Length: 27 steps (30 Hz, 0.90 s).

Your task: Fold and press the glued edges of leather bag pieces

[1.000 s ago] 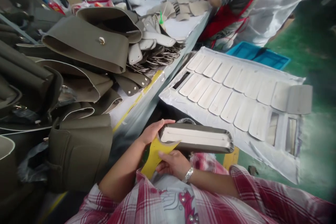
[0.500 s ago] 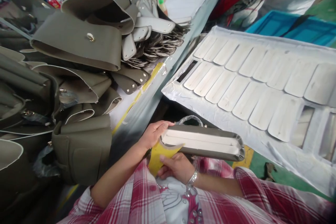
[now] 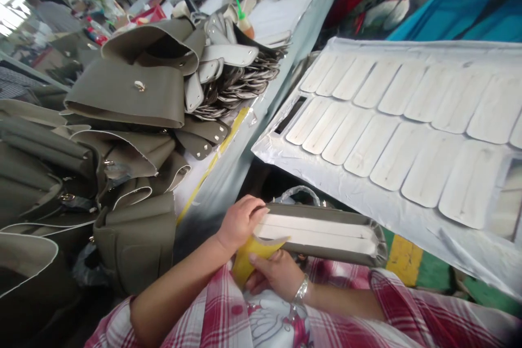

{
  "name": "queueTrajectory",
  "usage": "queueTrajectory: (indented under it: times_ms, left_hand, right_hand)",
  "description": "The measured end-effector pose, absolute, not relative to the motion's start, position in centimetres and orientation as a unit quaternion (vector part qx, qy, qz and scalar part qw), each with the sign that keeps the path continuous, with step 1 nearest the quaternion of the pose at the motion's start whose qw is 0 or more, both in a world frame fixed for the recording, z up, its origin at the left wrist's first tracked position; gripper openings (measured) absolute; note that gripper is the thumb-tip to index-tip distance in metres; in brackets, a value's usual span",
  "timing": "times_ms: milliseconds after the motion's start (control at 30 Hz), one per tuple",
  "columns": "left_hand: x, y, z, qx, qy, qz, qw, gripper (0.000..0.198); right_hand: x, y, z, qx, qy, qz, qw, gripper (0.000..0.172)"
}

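Gripping the left end of the olive-grey handbag (image 3: 322, 232), my left hand (image 3: 240, 223) now bends its fingers over the rim, where a second ago they lay flatter. My right hand (image 3: 279, 273) is closed on the yellow curved card (image 3: 259, 255), thumb above, fingers folded beneath. That grip is unchanged; I judge the work still confined to this end. The handbag lies at 5 o'clock from mid-view, its white panel (image 3: 314, 230) facing up. The card hides the panel's left corner; contact between them cannot be confirmed.

Surroundings: bag bodies (image 3: 134, 244) at 8 o'clock, a strap bundle (image 3: 240, 87) and green-tipped bottle (image 3: 245, 26) near 12, a blue crate (image 3: 468, 16) at 2. The white-covered board (image 3: 367, 196) at 3 o'clock, bearing pale rounded pieces (image 3: 424, 163), appears to limit room beyond the handbag.
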<state>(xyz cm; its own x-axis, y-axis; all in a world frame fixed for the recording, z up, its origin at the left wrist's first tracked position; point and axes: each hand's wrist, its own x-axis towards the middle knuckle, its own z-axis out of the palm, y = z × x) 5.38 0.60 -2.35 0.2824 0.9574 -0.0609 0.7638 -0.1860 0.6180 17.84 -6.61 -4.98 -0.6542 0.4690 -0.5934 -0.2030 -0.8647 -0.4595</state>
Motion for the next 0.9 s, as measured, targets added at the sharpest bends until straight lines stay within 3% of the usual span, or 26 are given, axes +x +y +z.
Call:
queueTrajectory:
  times_ms: [133, 267, 500, 667, 800, 900]
  left_hand:
    - [6.3, 0.5, -1.9, 0.805, 0.56, 0.053, 0.188, 0.028]
    - [6.9, 0.0, -2.0, 0.821, 0.538, 0.058, 0.183, 0.034]
    - [7.3, 0.7, -2.1, 0.802, 0.575, 0.07, 0.147, 0.039]
    - [6.6, 0.6, -2.4, 0.677, 0.604, 0.229, 0.352, 0.044]
    - [3.7, -0.4, -2.7, 0.549, 0.595, 0.343, 0.476, 0.063]
    - [1.6, -2.4, -3.3, 0.373, 0.581, 0.435, 0.577, 0.055]
  right_hand:
    - [17.7, -6.9, -4.7, -0.401, -0.149, 0.882, 0.197, 0.054]
    - [17.7, -7.4, -4.8, -0.4, -0.145, 0.881, 0.208, 0.055]
    - [17.4, -6.9, -4.4, -0.445, -0.133, 0.864, 0.194, 0.031]
    - [17.4, -7.5, -3.1, -0.489, -0.184, 0.828, 0.204, 0.02]
    - [19.6, -8.7, -1.9, -0.497, -0.249, 0.8, 0.227, 0.022]
    - [22.0, -9.4, -1.4, -0.51, -0.255, 0.768, 0.292, 0.028]
